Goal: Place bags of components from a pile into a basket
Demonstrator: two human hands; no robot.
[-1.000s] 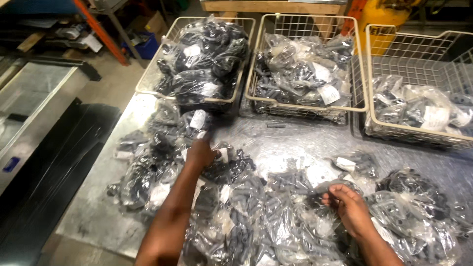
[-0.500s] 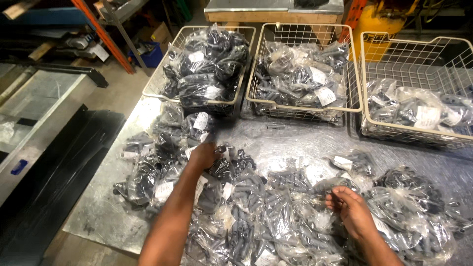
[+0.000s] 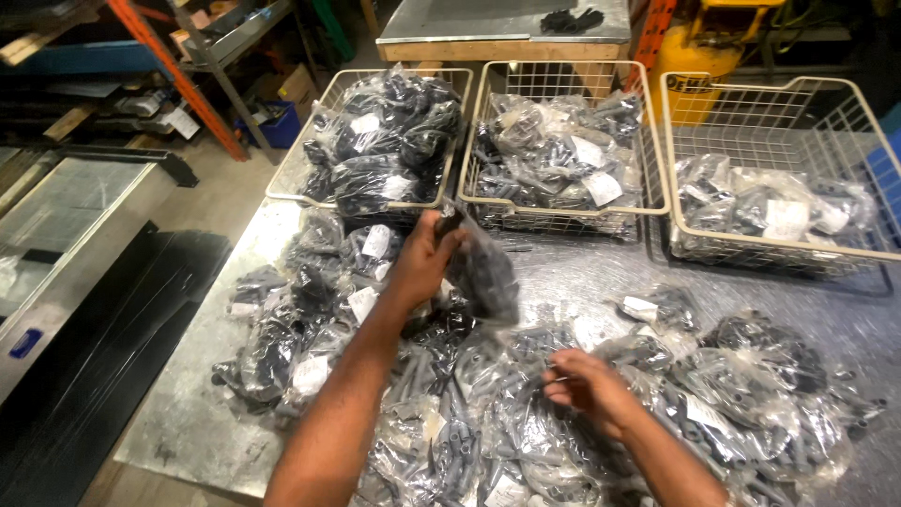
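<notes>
Left hand (image 3: 424, 263) grips a clear plastic bag of dark parts (image 3: 483, 272), lifted above the big grey metal table (image 3: 178, 413). Three cream wire baskets sit behind; the left wire basket (image 3: 310, 141) is just beyond the bag. Right hand (image 3: 587, 387), fingers half curled, rests on the pile of clear bags (image 3: 732, 394), holding nothing I can see.
</notes>
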